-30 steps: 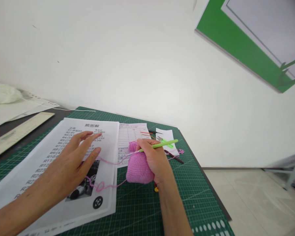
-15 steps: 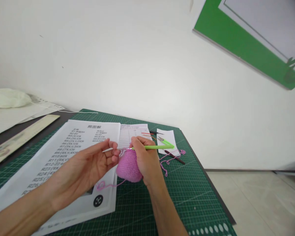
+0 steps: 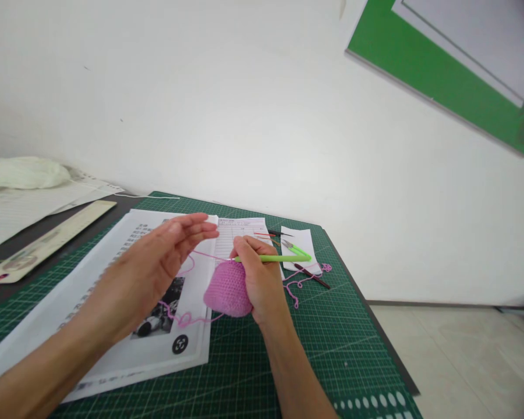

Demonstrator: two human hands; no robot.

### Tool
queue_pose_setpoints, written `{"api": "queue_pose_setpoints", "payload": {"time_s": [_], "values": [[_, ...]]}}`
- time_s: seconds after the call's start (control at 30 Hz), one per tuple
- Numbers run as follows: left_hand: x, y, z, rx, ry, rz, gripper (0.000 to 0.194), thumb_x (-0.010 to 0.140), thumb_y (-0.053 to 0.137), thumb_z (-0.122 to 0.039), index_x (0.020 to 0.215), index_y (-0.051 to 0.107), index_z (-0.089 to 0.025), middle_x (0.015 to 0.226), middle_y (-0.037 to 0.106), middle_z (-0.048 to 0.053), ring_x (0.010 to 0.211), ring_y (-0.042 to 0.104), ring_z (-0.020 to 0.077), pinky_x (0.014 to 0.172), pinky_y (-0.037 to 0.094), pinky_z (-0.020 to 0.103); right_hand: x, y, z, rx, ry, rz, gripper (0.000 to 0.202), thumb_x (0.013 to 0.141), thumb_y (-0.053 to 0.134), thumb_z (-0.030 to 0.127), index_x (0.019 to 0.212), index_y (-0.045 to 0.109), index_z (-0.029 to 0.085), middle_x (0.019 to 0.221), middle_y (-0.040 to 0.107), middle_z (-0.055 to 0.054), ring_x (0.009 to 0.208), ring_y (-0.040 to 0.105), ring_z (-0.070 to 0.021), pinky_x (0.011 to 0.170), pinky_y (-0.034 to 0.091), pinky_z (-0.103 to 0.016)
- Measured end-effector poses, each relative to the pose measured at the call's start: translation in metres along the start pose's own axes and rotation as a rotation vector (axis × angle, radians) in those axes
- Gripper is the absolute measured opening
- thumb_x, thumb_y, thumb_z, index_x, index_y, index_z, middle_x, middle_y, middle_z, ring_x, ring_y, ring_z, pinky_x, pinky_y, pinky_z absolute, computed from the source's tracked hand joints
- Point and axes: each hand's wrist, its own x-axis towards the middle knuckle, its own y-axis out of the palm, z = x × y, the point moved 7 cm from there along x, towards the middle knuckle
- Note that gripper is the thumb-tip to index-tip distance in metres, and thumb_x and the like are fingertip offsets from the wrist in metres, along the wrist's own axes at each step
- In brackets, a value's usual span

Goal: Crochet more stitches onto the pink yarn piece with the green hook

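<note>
1. Clock directions are taken from the pink piece [image 3: 228, 289], a crocheted pouch-like shape held just above the green mat [image 3: 332, 343].
2. The right hand [image 3: 262, 282], at 3 o'clock, is closed, gripping the green hook [image 3: 273, 258] and steadying the piece; the hook's handle points to 3 o'clock.
3. The left hand [image 3: 157, 265], at 10 o'clock, is mostly open, its fingers straight and close together above the printed sheets [image 3: 157, 369]. A pink strand [image 3: 212, 255] runs from beside it to the hook; whether the fingers grip it, I cannot tell.
4. Loose pink yarn [image 3: 184, 319] curls over the sheets at 8 o'clock.
5. At 3 o'clock a dark red tool [image 3: 318, 280] lies on the mat.
6. At 2 o'clock, green-handled snips [image 3: 296, 251] rest on white paper [image 3: 308, 236].
7. A lined form [image 3: 227, 234] lies at 12 o'clock.
8. Toward 10 o'clock sit a ruler [image 3: 56, 234] and, farther off, white yarn [image 3: 30, 172] on papers [image 3: 0, 218].
9. Behind stands the wall [image 3: 227, 116], with a green-edged board [image 3: 419, 73] at 1 o'clock.
</note>
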Motion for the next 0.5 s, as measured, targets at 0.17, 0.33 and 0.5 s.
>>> {"api": "queue_pose_setpoints", "payload": {"time_s": [0.17,0.33,0.5], "values": [[-0.015,0.007,0.01,0.266,0.021,0.026,0.026,0.06,0.081,-0.004,0.078,0.078,-0.023,0.091,0.071,-0.001,0.104,0.052,0.018,0.084,0.04,0.007,-0.001,-0.012,0.01,-0.153,-0.117,-0.116,0.037,0.087,0.045,0.032,0.053,0.034,0.019,0.052,0.034,0.006,0.054,0.033,-0.0087,0.053,0.025,-0.025],[-0.016,0.013,0.023,0.125,-0.202,0.056,0.014,0.077,0.069,-0.012,0.067,0.075,-0.019,0.056,0.061,-0.003,0.057,0.054,0.0111,0.055,0.05,0.009,-0.007,-0.011,0.014,-0.277,-0.203,-0.181,0.038,0.089,0.043,0.031,0.056,0.028,0.02,0.051,0.03,0.006,0.051,0.03,-0.0086,0.054,0.022,-0.027],[-0.016,0.017,0.027,-0.167,-0.335,-0.067,0.032,0.087,0.046,-0.004,0.088,0.076,-0.015,0.078,0.071,0.004,0.069,0.065,0.0078,0.074,0.054,0.011,-0.01,-0.004,0.015,-0.291,-0.228,-0.192,0.037,0.09,0.041,0.03,0.057,0.028,0.02,0.05,0.028,0.007,0.049,0.03,-0.008,0.051,0.021,-0.026]]}}
